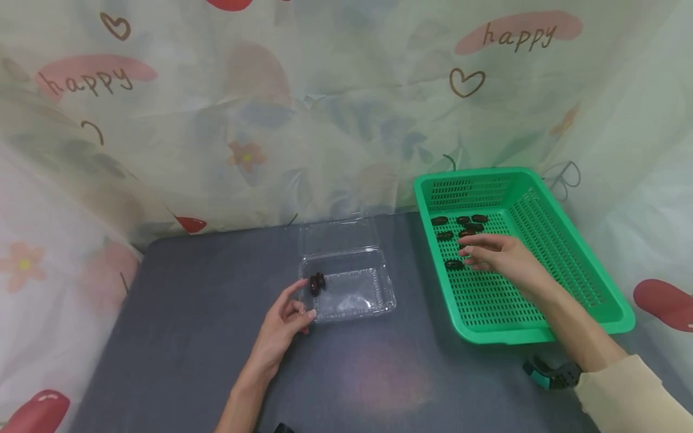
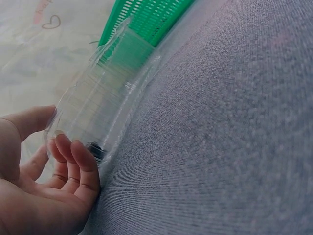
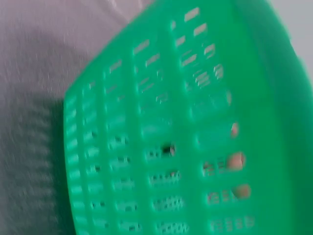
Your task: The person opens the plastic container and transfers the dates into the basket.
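My left hand (image 1: 281,325) grips the left side of a clear plastic box (image 1: 381,310), thumb at the near end and a finger farther back. The box's lid (image 1: 338,236) is folded back. Two dark brown dates (image 1: 314,285) lie at the left inside it, partly behind fingers in the left wrist view. Over a green basket (image 1: 455,319) hovers my right hand (image 1: 500,258), fingers bent and thumb close to them. Several dates (image 1: 445,236) lie at the basket's left. Something dark shows by the right fingertips; whether it is held or lies below is unclear.
A grey cloth-covered table (image 1: 206,337) lies under everything. Behind it hangs a patterned curtain (image 1: 325,150), close to the box lid and basket. In the blurred right wrist view, the basket wall (image 3: 210,117) hides most of the right hand.
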Action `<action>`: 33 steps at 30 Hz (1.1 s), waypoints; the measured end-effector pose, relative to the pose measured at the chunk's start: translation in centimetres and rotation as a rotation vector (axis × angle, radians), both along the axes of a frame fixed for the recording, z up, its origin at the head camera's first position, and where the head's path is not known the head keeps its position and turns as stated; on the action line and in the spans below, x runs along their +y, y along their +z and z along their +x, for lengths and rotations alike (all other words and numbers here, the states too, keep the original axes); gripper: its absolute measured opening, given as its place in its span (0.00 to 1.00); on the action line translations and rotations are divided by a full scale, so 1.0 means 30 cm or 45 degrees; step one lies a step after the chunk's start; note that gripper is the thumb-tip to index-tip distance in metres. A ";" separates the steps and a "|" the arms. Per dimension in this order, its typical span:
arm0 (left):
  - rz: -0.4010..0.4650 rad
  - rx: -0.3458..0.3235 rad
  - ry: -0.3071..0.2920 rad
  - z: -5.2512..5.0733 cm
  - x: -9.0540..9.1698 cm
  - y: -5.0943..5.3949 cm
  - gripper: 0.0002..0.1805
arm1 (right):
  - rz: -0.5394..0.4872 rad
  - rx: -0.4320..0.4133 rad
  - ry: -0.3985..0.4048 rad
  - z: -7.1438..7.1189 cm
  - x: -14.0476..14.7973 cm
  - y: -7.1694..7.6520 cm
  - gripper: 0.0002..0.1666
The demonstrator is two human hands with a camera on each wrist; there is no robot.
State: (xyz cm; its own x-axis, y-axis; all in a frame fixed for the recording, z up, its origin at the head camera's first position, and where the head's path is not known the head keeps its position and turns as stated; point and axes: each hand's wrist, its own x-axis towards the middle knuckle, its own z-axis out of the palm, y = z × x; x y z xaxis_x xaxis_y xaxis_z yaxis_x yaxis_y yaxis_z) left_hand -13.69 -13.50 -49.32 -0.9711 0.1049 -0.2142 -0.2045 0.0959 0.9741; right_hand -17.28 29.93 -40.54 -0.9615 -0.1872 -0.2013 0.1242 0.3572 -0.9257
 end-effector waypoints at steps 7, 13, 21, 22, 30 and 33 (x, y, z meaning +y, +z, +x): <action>0.004 0.005 -0.003 -0.002 0.002 0.001 0.34 | -0.046 -0.010 0.002 0.045 -0.083 0.016 0.27; 0.003 -0.014 0.005 -0.002 0.006 0.000 0.34 | -0.053 0.031 -0.032 0.070 -0.164 0.034 0.25; -0.008 -0.017 0.020 0.005 0.003 0.001 0.34 | -0.160 0.122 -0.039 0.078 -0.277 0.046 0.19; -0.007 -0.020 0.020 0.006 0.002 0.001 0.34 | -0.181 0.127 -0.031 0.077 -0.294 0.046 0.18; -0.012 -0.032 0.025 0.014 0.004 0.011 0.34 | -0.312 0.138 0.044 0.062 -0.444 0.032 0.15; -0.006 -0.033 0.024 0.016 0.004 0.016 0.34 | -0.339 0.131 0.065 0.059 -0.496 0.025 0.16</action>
